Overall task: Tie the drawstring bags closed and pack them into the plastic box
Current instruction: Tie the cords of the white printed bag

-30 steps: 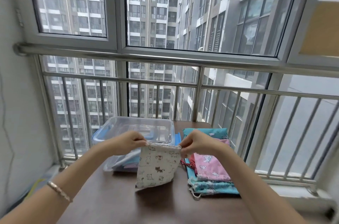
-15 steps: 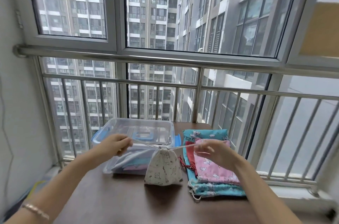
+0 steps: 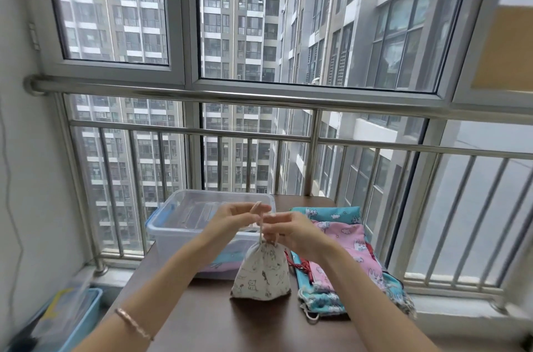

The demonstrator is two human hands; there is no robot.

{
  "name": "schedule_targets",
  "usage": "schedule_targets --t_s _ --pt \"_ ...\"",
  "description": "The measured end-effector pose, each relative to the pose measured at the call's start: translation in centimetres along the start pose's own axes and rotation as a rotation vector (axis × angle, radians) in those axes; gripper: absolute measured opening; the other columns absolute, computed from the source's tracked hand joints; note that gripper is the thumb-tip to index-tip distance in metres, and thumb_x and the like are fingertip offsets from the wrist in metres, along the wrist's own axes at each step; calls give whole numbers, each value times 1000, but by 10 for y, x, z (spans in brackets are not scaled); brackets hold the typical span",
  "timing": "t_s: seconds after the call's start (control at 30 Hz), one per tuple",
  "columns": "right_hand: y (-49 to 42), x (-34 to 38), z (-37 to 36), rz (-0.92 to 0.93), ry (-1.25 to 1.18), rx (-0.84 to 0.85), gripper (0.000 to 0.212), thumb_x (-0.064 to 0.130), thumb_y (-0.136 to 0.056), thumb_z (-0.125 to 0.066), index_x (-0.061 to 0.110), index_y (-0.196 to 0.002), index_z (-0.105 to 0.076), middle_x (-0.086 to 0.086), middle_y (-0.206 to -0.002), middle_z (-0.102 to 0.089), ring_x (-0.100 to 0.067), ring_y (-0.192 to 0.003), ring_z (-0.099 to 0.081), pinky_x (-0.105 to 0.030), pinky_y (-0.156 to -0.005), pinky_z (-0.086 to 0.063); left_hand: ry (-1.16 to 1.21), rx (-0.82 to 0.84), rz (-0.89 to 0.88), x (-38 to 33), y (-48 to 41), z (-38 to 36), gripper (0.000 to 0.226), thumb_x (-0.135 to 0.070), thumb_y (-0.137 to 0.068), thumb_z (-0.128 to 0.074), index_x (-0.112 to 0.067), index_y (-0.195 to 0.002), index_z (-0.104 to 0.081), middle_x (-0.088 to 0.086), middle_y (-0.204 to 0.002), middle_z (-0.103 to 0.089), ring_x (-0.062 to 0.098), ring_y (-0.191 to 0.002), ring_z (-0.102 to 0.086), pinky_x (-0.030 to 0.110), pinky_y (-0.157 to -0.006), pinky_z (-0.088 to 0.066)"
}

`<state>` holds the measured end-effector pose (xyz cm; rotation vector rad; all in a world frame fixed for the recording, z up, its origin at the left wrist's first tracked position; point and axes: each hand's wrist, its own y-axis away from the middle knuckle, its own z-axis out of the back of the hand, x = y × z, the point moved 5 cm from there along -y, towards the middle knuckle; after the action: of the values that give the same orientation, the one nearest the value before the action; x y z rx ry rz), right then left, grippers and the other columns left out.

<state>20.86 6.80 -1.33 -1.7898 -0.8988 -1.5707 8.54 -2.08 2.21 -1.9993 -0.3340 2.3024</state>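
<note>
your left hand (image 3: 236, 217) and right hand (image 3: 291, 229) pinch the cord (image 3: 261, 232) together, just above the white bag (image 3: 262, 275). the cord runs straight up from its cinched neck; both hands are equally near. the bag stands on the brown table (image 3: 202, 320), touching the plastic box (image 3: 184, 230) behind-left; the untied bags (image 3: 346, 247) lie flat at right, below the railing.

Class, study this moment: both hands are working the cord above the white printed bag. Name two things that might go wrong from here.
1. Both the left hand and the right hand hold only the cord, so the white bag could tip on the table or the knot slip loose.
2. The plastic box sits just behind the hands and already holds bags, so a hurried placement might snag its rim.
</note>
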Motion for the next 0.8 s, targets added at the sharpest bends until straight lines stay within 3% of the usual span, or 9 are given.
schedule_targets --t_s 0.1,0.2,0.3,0.47,0.6,0.7,0.8 --pt "0 0 -7 1 274 -18 15 0 -85 -65 0 -98 -73 -4 -81 -66 -10 -68 -57 -25 -71 -46 -45 -10 -4 -3 -5 -7 31 3 -86 -60 -11 -112 -70 9 -108 -72 22 -99 -66 18 -76 -53" --pt "0 4 -11 2 328 -11 20 -3 -84 -59 -8 -100 -70 -10 -87 -67 -15 -72 -55 -26 -72 -47 -77 -26 -3 -3 -12 -13 38 7 -90 -53 -10 -123 -61 7 -111 -69 23 -94 -63 25 -74 -55" --pt "3 6 -12 31 375 -17 23 13 -88 -65 -3 -103 -72 -17 -94 -69 -14 -79 -57 -22 -72 -46 -191 -70 -25 -4 -18 -12 40 -3 -96 -50 -13 -135 -49 7 -110 -69 19 -87 -67 21 -66 -57" --pt "7 4 -10 16 339 -49 25 24 -93 -62 5 -105 -73 -2 -88 -71 -8 -79 -63 -16 -66 -46 -208 -126 -34 0 -29 -8 37 -12 -94 -58 -13 -127 -42 11 -94 -73 30 -81 -70 40 -70 -60" --pt "9 5 -9 35 341 -72 16 18 -94 -62 8 -100 -74 3 -73 -67 -9 -64 -57 -20 -62 -45 -189 -72 -15 4 -28 -14 54 -16 -89 -66 -19 -134 -36 13 -92 -74 17 -78 -71 23 -66 -56" --pt "10 7 -8 54 343 -96 13 12 -94 -61 7 -93 -73 3 -69 -65 -8 -60 -54 -19 -59 -43 -147 -20 -10 6 -25 -10 71 -12 -81 -75 -28 -138 -35 13 -93 -74 19 -85 -72 23 -71 -57" --pt "13 11 -9 93 312 -114 16 15 -92 -64 3 -94 -74 -3 -75 -67 -10 -62 -55 -19 -58 -41 -120 -52 20 12 -25 2 70 -8 -74 -80 -24 -134 -47 11 -91 -74 20 -85 -72 27 -76 -58"
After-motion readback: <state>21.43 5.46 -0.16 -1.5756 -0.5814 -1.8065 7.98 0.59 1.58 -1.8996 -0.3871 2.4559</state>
